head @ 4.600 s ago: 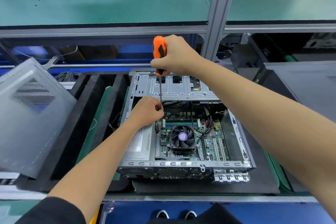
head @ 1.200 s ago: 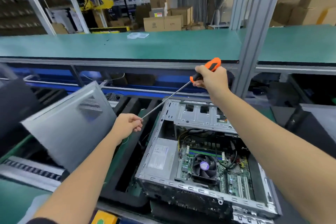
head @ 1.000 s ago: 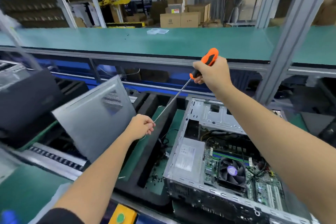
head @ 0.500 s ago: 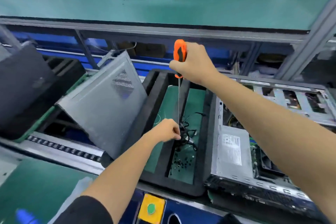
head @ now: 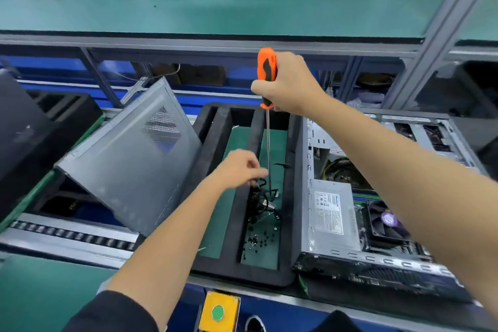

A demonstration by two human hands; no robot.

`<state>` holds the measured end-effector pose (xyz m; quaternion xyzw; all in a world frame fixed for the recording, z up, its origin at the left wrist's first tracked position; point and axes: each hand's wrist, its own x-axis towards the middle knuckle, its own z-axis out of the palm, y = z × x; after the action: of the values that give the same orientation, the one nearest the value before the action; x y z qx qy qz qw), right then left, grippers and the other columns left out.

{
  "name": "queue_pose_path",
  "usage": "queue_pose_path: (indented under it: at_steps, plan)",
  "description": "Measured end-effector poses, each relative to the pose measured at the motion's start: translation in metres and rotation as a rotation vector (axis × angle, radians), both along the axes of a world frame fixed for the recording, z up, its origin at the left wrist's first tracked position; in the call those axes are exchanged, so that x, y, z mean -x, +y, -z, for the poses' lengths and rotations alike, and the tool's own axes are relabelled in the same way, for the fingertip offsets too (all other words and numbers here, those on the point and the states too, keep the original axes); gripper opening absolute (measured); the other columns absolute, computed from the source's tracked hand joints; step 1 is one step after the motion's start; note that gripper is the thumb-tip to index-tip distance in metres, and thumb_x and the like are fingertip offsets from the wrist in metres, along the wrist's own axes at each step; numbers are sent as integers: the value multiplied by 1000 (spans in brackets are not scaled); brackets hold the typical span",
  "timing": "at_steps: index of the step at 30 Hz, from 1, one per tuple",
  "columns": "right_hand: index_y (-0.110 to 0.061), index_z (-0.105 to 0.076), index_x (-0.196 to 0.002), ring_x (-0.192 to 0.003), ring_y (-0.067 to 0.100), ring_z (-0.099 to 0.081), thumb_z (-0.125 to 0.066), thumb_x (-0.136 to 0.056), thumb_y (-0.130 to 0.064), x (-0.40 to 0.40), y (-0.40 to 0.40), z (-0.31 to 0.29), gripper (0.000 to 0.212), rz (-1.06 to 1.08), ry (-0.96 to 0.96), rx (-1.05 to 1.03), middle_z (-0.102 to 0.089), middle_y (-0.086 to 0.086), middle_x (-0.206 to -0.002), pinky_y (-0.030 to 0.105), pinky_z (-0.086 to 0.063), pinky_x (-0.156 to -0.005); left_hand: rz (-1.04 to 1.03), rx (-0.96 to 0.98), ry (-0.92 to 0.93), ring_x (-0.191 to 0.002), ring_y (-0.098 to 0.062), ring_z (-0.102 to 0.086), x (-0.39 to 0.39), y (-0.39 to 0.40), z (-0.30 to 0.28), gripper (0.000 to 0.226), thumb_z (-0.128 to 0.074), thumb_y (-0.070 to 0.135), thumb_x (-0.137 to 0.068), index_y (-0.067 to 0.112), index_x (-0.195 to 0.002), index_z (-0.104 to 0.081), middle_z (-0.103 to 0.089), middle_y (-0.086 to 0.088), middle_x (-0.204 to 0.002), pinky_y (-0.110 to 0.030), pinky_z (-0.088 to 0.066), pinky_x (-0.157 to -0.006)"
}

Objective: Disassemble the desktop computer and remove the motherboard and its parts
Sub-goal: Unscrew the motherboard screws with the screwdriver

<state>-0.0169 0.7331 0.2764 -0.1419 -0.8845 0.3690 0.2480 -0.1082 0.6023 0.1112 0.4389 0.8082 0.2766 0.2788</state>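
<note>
Head view: the right hand is wrapped in a full fist round the orange-and-black handle of a screwdriver, holding it upright so the thin shaft hangs straight down over a black foam tray. The left hand is just beside the lower end of the shaft, its fingers curled with the tips drawn together near the tip; motion blur hides whether they pinch anything or touch the metal, so I cannot tell. Below them, in the tray's right compartment, lie a tangle of black cables and a scatter of small dark screws. The open computer case lies just right of the tray, with the silver power supply and the motherboard's cooling fan inside it. A detached grey side panel leans tilted to the tray's left.
</note>
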Motion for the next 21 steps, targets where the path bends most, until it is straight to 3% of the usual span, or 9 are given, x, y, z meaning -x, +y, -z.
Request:
queue_pose_path:
  at_steps: [2, 6, 9, 12, 15, 17, 21]
  plan:
    - [-16, -34, -61, -59, 42, -60, -61, -76, -12, -8, 7, -15, 31, 22, 53, 17, -38, 4, -53, 26, -39, -43, 8, -118, -16, -60, -5, -67, -3, 13, -32, 4, -69, 20, -86, 20, -82, -68, -70, 7, -67, -20, -53, -59]
    - [-16, -37, -59, -51, 30, -55, -63, -77, -14, -34, 25, -52, 31, 73, 179, 22, -46, 15, -62, 28, -46, -41, 130, -231, -71, -68, -8, -68, -29, 39, -87, 29, -52, -3, -89, 18, -89, -72, -73, 4, -76, -17, -53, -63]
    - [-17, -37, -59, -47, 22, -54, -63, -75, -15, -58, 40, -72, 31, 114, 242, 19, -42, 7, -57, 26, -45, -41, 177, -289, -81, -78, -17, -69, -50, 54, -114, 39, -46, -9, -81, 20, -87, -72, -73, 1, -79, -25, -57, -70]
    - [-17, -36, -59, -50, 25, -46, -63, -76, -13, -89, 58, -82, 32, 161, 282, -6, -36, 3, -55, 33, -44, -44, 246, -337, -116, -81, -24, -69, -77, 77, -128, 26, -50, -6, -87, 9, -89, -71, -73, -7, -81, -31, -58, -79]
    - [-17, -37, -60, -48, 18, -42, -64, -77, -11, -119, 76, -88, 33, 197, 331, -10, -35, 0, -55, 28, -42, -42, 292, -370, -106, -74, -20, -67, -104, 103, -134, 21, -47, 5, -98, 3, -93, -68, -72, -11, -82, -31, -56, -73]
    - [-17, -35, -59, -50, 22, -42, -64, -75, -11, -138, 86, -93, 34, 211, 335, -49, -34, 1, -55, 34, -41, -44, 317, -380, -119, -74, -20, -67, -122, 119, -134, 25, -43, 8, -101, -1, -94, -66, -71, -12, -82, -30, -55, -71]
    - [-18, -36, -61, -48, 21, -45, -65, -77, -16, -173, 107, -89, 33, 229, 276, -105, -35, -1, -56, 33, -44, -46, 320, -323, -82, -76, -12, -66, -154, 150, -123, 27, -45, 18, -102, 8, -90, -67, -71, -2, -82, -29, -55, -76]
